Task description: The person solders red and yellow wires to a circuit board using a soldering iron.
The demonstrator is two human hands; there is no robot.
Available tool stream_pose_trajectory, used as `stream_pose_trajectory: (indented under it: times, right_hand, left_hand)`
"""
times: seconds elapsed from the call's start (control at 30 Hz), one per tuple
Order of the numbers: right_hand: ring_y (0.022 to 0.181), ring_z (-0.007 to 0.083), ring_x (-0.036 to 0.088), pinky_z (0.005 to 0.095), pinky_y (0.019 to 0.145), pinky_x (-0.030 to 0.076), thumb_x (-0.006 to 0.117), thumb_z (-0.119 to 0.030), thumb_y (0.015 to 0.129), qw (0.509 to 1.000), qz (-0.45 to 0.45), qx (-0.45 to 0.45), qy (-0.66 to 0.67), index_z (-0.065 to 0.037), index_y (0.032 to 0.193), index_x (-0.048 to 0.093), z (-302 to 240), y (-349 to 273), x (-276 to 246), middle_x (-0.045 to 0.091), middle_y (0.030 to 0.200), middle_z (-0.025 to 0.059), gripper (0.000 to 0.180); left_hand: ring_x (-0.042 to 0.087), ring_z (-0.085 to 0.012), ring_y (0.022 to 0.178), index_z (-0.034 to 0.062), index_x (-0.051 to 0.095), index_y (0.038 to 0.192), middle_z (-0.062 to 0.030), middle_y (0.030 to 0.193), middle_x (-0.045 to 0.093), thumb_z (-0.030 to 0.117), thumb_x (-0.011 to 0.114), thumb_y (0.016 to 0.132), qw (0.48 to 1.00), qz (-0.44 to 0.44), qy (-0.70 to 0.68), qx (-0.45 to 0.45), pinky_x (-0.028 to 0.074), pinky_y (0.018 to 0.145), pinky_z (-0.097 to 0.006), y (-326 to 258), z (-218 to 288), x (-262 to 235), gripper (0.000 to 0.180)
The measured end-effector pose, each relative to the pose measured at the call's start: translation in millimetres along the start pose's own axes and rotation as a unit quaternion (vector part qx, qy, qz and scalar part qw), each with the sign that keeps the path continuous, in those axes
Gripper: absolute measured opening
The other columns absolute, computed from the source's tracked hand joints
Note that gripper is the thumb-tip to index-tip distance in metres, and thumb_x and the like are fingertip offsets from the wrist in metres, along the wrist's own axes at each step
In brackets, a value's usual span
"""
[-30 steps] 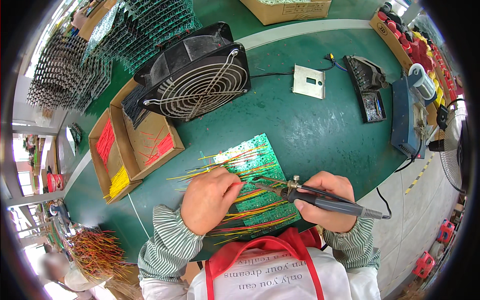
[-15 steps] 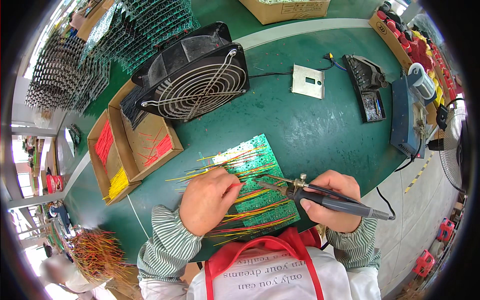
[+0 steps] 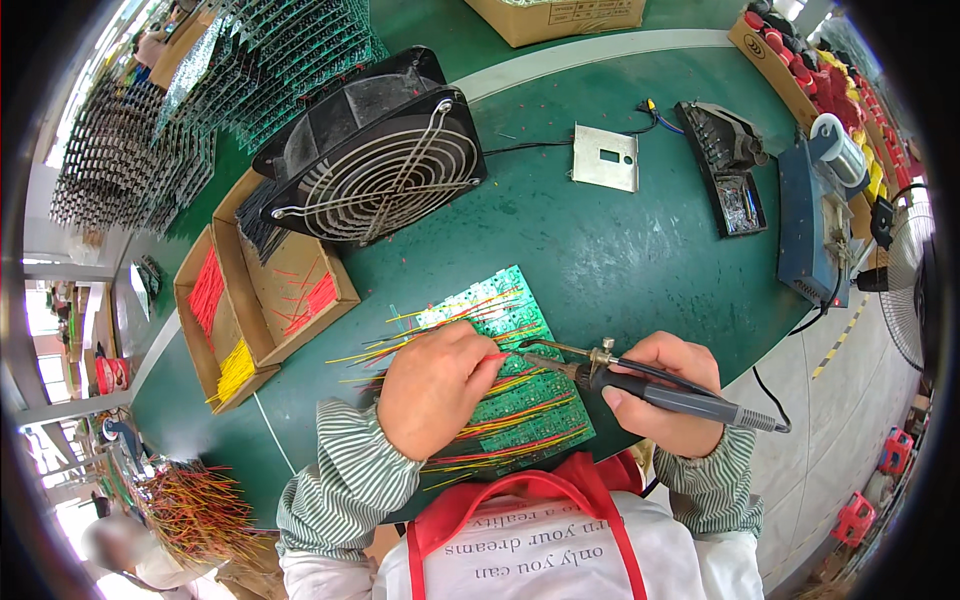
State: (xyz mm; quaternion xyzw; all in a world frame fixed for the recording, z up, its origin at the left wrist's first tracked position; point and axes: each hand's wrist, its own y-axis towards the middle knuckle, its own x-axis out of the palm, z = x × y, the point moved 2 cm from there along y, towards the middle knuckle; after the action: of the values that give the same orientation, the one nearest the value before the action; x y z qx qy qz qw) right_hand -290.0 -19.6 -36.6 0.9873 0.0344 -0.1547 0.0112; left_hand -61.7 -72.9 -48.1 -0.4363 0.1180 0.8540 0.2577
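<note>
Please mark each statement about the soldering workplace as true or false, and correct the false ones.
1. The right hand holds a soldering iron. True.
2. The left hand rests on an empty metal plate. False: it rests on a green circuit board with red and yellow wires, holding a red wire at its fingertips.
3. The black fan lies flat in front of the right hand. False: it stands tilted at the far left of the table, beside the cardboard boxes.
4. The cardboard boxes contain red and yellow wires. True.
5. The tip of the soldering iron points toward the left hand. True.
</note>
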Motion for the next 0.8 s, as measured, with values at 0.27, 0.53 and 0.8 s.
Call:
stream_pose_trajectory:
  times: [0.27, 0.53, 0.8]
  right_hand:
    - [0.056, 0.0107, 0.061, 0.0236, 0.054, 0.048, 0.073, -0.01, 0.069, 1.0, 0.009, -0.013, -0.005, -0.001, 0.08, 0.061, 0, -1, -4, 0.064, 0.067, 0.0054, 0.019]
    - [0.055, 0.0106, 0.061, 0.0236, 0.053, 0.047, 0.073, -0.009, 0.067, 0.999, 0.017, -0.02, -0.044, -0.001, 0.079, 0.06, -2, -4, -13, 0.063, 0.065, 0.0051, 0.019]
    - [0.054, 0.0094, 0.058, 0.0231, 0.052, 0.045, 0.072, -0.008, 0.066, 0.998, 0.056, 0.02, -0.011, -0.001, 0.078, 0.06, 1, -7, -17, 0.062, 0.062, 0.0044, 0.018]
  left_hand:
    - [0.06, -0.0244, 0.063, 0.0018, 0.065, 0.081, -0.0093, 0.074, 0.06, 0.011, 0.067, 0.08, 1.0, -0.01, 0.0, -0.004, 0.047, 0.058, -0.035, 1, -1, -1, 0.009]
    - [0.061, -0.027, 0.069, 0.0023, 0.065, 0.082, -0.0093, 0.077, 0.06, 0.01, 0.066, 0.08, 0.993, 0.059, 0.1, 0.01, 0.048, 0.062, -0.037, 3, 13, -21, 0.008]
    - [0.061, -0.0279, 0.071, 0.0018, 0.064, 0.083, -0.0105, 0.079, 0.061, 0.011, 0.066, 0.081, 1.0, -0.009, 0.008, 0.017, 0.049, 0.063, -0.037, 15, 8, 11, 0.01]
